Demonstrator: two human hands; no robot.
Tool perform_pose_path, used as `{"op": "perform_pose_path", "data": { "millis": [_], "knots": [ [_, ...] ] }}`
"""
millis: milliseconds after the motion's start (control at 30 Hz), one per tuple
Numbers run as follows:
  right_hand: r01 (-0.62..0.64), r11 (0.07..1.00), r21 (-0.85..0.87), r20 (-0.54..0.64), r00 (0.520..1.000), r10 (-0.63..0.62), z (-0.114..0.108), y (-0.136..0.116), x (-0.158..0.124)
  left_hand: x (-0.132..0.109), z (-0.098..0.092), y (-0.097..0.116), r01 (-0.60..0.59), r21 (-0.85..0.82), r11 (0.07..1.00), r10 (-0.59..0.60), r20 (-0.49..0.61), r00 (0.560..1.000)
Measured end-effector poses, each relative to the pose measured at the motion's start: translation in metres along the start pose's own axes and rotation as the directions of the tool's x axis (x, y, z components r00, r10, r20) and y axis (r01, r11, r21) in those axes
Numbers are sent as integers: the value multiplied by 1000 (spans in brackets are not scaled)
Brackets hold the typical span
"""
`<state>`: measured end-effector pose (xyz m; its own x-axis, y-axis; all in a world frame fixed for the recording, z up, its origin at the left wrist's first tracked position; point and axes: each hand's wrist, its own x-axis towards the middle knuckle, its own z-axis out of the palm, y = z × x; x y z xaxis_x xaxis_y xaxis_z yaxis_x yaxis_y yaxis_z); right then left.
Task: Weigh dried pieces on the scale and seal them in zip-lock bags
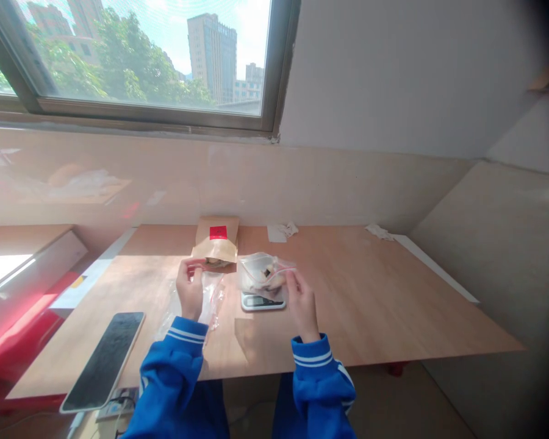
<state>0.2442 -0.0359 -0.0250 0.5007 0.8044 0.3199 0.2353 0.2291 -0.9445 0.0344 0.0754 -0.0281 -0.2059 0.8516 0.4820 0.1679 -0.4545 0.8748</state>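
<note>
My left hand (190, 288) reaches up to the front edge of a kraft paper bag (216, 241) with a red label, and its fingertips pinch that edge. Under this hand lies a crumpled clear plastic bag (211, 299). My right hand (302, 306) grips the corner of a clear zip-top bag (260, 273) with a red seal line. That bag rests on a small white digital kitchen scale (263, 300) and holds something pale and dark, too wrinkled to identify.
A black-screened smartphone (104, 360) lies face up at the near left of the wooden table (370, 292). White paper scraps (281, 231) lie along the back edge by the wall. A window (137, 55) is above the wall. Cables (116, 405) sit below the table's near left edge.
</note>
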Motion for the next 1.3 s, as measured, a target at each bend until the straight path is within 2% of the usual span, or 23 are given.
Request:
{"op": "perform_pose_path", "data": {
  "millis": [33, 100, 167, 200, 267, 300, 367, 400, 500, 667, 733, 800, 900, 1000, 1067, 1167, 1200, 1233, 1300],
  "knots": [
    [9, 1000, -7, 44, 999, -8, -2, 0, 0, 5, 0, 0, 108, -77, 991, -106, 34, 994],
    [16, 1000, -12, 71, 997, -15, -6, -1, 0, 11, 1, -1, 246, -103, 964, -214, 255, 943],
    [10, 1000, -7, 20, 1000, -10, -7, -1, -1, 9, 3, 0, 279, -43, 959, -226, 472, 852],
    [2, 1000, -3, 6, 1000, -2, -7, 0, -2, 4, 4, 1, 281, -27, 959, -222, 544, 809],
    [-28, 1000, 8, 7, 1000, 28, -6, 0, -3, -11, 6, 2, 320, -55, 946, -217, 628, 747],
    [-46, 999, 25, 0, 999, 46, -5, 0, -4, -20, 8, 2, 344, -93, 934, -207, 644, 737],
    [-76, 994, 82, -23, 997, 78, -4, -1, -6, -36, 10, 4, 357, -159, 920, -181, 636, 750],
    [-81, 990, 113, -23, 996, 85, -4, -1, -7, -42, 10, 5, 352, -172, 920, -185, 601, 778],
    [-107, 979, 171, 6, 994, 107, -5, 2, -11, -53, 12, 9, 320, -137, 937, -203, 531, 823],
    [-190, 949, 250, 10, 981, 193, -10, 9, -18, -57, 17, 19, 295, -164, 941, -169, 529, 832],
    [-189, 949, 253, 27, 982, 189, -13, 10, -20, -60, 19, 24, 312, -194, 930, -169, 527, 833],
    [-176, 958, 225, 71, 984, 164, -16, 11, -22, -64, 21, 28, 314, -208, 926, -180, 489, 854],
    [-153, 974, 169, 116, 984, 134, -18, 14, -24, -68, 21, 35, 228, -160, 961, -155, 373, 915],
    [-166, 976, 140, 103, 983, 152, -15, 17, -26, -71, 19, 45, 51, -10, 999, -46, 293, 955],
    [-180, 976, 123, 99, 981, 168, -10, 16, -27, -73, 19, 53, -114, 84, 990, 80, 335, 939],
    [-151, 983, 104, 114, 984, 139, -6, 11, -30, -77, 21, 64, -312, 95, 945, 224, 507, 832],
    [-137, 986, 99, 89, 988, 129, -7, 9, -30, -78, 21, 66, -317, 81, 945, 232, 517, 824],
    [-127, 988, 92, 46, 991, 123, -8, 8, -30, -79, 22, 67, -284, 73, 956, 216, 480, 850],
    [-120, 990, 76, -55, 991, 124, -15, 8, -29, -80, 22, 66, -153, 58, 986, 126, 325, 937]
  ]
}}
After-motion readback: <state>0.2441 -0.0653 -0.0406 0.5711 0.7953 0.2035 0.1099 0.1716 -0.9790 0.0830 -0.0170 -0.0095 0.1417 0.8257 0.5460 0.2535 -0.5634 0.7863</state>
